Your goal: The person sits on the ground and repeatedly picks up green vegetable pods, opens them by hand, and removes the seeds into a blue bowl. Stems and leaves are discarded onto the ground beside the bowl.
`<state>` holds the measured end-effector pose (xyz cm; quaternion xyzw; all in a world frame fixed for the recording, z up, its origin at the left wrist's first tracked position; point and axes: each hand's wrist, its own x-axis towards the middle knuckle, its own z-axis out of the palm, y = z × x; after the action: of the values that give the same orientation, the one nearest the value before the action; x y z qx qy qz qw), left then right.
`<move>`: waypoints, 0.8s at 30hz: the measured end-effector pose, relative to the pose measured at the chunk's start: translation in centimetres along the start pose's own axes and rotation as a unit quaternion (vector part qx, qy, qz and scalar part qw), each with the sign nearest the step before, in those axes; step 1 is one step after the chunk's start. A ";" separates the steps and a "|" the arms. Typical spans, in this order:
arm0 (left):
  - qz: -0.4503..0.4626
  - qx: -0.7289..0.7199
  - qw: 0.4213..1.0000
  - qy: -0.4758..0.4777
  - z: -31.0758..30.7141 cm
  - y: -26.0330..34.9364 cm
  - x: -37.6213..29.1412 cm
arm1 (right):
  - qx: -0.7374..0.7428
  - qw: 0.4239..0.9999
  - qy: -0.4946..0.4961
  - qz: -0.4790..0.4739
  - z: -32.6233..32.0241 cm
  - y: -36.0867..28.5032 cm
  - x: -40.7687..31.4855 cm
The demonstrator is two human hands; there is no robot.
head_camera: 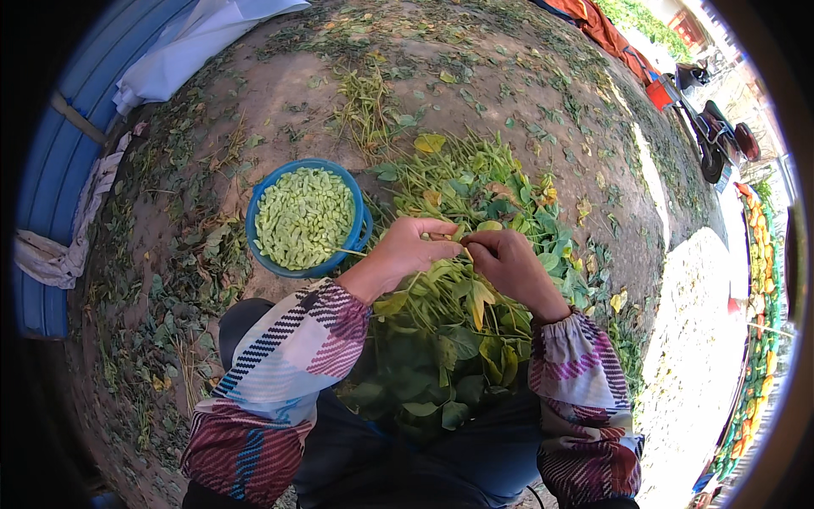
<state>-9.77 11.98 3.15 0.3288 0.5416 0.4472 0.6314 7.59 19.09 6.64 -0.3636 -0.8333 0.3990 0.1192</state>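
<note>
My left hand [416,249] and my right hand [509,264] meet above a heap of leafy bean plants [439,184] with green pods. Between their fingertips is a small piece of a plant, seemingly a pod or stem [467,249]; the fingers partly cover it. A blue plastic bucket [367,226] stands left of the heap, close to my left wrist. Green pods [305,216] fill it nearly to the rim, and a thin stalk sticks out over its lower right edge. Broad green and yellowing leaves [458,343] lie in front of my lap, below the hands.
Loose leaves and stalks [365,105] litter the bare soil. A blue corrugated panel [48,197] with white sheeting [197,48] borders the left side. At the right are an orange cover [591,22], a wheeled vehicle [712,137] partly in view and a sunlit strip of ground.
</note>
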 end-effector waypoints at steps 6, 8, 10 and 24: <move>0.071 0.104 0.992 0.007 0.2 -0.1 0.2 | 0.285 0.952 -0.041 0.108 -0.1 0.1 0.4; 0.122 0.170 0.977 0.026 0.2 -0.2 0.2 | 0.333 0.931 -0.069 0.131 -0.4 -0.3 0.4; 0.175 0.202 0.962 0.053 0.3 -0.4 0.2 | 0.362 0.917 -0.087 0.146 -0.7 -0.2 0.4; 0.202 0.278 0.934 0.096 0.7 0.4 -0.7 | 0.369 0.909 -0.122 0.150 -0.9 0.1 0.6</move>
<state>-9.14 11.53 3.91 0.5491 0.6246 0.4263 0.3559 7.61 20.09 7.07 -0.3633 -0.5704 0.7322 0.0810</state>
